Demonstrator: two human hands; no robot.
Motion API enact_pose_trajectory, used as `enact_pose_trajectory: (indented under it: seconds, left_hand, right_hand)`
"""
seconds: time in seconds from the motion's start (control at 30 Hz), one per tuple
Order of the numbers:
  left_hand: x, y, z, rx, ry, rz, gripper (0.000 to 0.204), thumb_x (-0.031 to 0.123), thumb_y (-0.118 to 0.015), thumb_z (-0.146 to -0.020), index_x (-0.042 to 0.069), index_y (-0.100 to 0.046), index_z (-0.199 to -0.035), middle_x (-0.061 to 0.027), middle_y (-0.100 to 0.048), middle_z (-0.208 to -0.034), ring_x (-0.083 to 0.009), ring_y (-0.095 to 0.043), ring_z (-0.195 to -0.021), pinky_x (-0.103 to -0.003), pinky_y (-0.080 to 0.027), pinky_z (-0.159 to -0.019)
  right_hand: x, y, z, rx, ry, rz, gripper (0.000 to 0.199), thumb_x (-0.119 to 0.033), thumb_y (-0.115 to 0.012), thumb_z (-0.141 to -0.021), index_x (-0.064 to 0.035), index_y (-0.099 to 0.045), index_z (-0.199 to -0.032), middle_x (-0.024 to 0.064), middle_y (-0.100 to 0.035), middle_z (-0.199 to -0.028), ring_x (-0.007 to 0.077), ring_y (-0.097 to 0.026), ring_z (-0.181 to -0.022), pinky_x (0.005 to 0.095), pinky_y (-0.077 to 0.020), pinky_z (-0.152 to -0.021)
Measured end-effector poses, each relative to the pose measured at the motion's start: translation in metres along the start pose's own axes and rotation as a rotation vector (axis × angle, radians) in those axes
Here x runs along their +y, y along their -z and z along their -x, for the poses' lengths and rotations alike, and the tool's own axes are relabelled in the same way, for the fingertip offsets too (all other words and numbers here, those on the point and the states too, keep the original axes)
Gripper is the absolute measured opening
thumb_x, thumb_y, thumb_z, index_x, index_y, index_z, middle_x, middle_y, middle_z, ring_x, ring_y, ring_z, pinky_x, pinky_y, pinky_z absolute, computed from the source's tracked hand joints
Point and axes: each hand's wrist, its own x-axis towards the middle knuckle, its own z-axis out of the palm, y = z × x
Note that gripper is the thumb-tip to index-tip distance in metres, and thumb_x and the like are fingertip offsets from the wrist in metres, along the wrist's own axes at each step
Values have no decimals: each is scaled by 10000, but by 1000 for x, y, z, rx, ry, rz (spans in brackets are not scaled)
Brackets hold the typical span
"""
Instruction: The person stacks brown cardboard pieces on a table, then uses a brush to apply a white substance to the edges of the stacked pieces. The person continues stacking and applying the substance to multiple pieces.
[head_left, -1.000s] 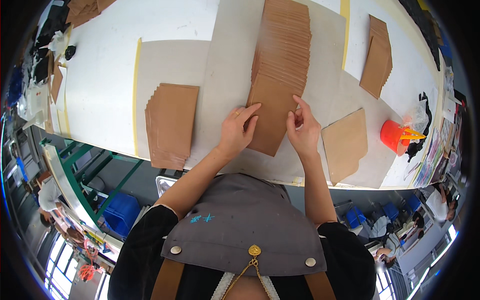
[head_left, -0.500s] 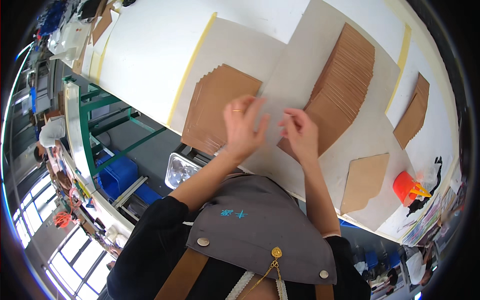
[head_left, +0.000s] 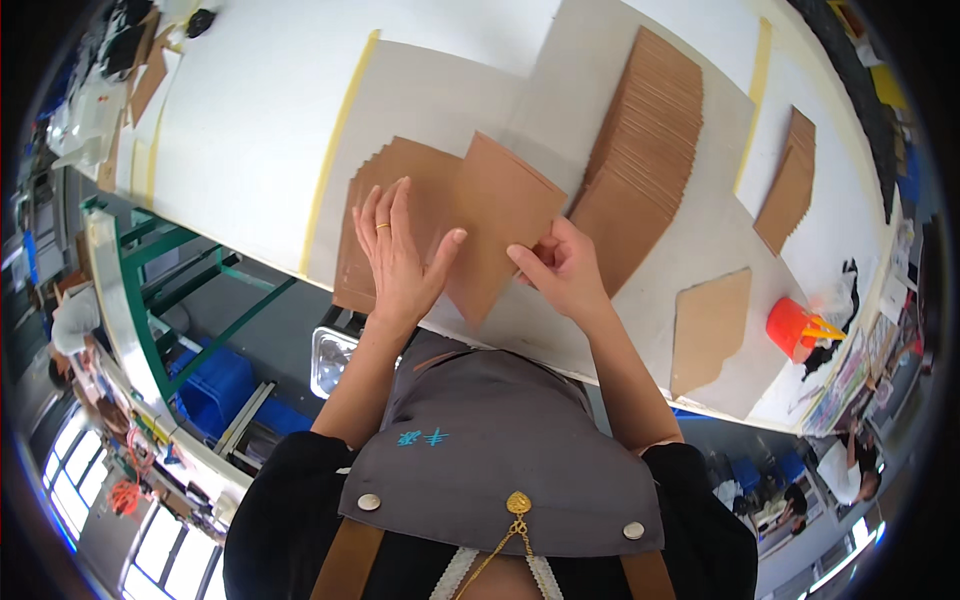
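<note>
My right hand [head_left: 566, 268] pinches the right edge of a flat brown leather-like piece [head_left: 505, 215] between thumb and fingers. The piece is tilted over the near part of the table and overlaps a pile of similar brown pieces [head_left: 420, 165] on the left. Above that pile my left hand [head_left: 402, 258] is spread, thumb out toward the held piece; whether it touches the pile I cannot tell. To the right of the right hand, a long fanned row of brown pieces [head_left: 645, 140] runs away from me.
A tan card template [head_left: 712, 330] lies at the right, beside an orange-red cup [head_left: 790, 328] with yellow-handled tools. Farther right is a smaller brown stack [head_left: 788, 185]. Grey sheets cover the white table [head_left: 240, 120]. A metal tray [head_left: 332, 360] sits below its front edge.
My right hand has taken hold of a brown piece and brought it between my hands. My left hand has moved left over the left pile. The whole view has shifted slightly.
</note>
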Motion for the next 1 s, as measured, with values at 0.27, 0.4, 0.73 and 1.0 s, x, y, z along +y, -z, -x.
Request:
enact_pose_trajectory:
  seconds: [0.27, 0.4, 0.73, 1.0]
  left_hand:
    - [75, -29, 10, -510, 199, 852, 711, 61, -666, -950, 74, -308, -1564, -161, -703, -967, -250, -699, -826, -315, -527, -808]
    - [93, -66, 18, -282, -164, 743, 576, 48, -632, -954, 127, -465, -1499, -178, -705, -934, -309, -668, -739, -370, -541, -700]
    - [97, -93, 21, -321, -76, 648, 409, 42, -659, -940, 106, -623, -1342, -143, -674, -942, -292, -630, -739, -371, -510, -660]
    - [99, -95, 19, -268, -106, 607, 372, 47, -672, -941, 97, -655, -1310, -155, -728, -1098, -271, -667, -782, -336, -522, -657]
  right_hand:
    - [20, 63, 65, 458, 119, 213, 550, -51, -678, -947, -16, -418, -1430, 43, -722, -846, 104, -691, -690, 253, -531, -596]
    - [36, 80, 69, 604, 193, 531, 691, -56, -687, -935, -48, -338, -1530, 40, -677, -768, 132, -666, -615, 264, -519, -566]
    - [52, 95, 63, 637, 192, 716, 572, -74, -702, -910, -108, -516, -1450, 29, -601, -730, 151, -634, -576, 302, -516, -552]
    - [60, 97, 60, 644, 210, 705, 548, -77, -700, -907, -99, -528, -1427, 40, -586, -708, 180, -633, -581, 321, -522, -564]
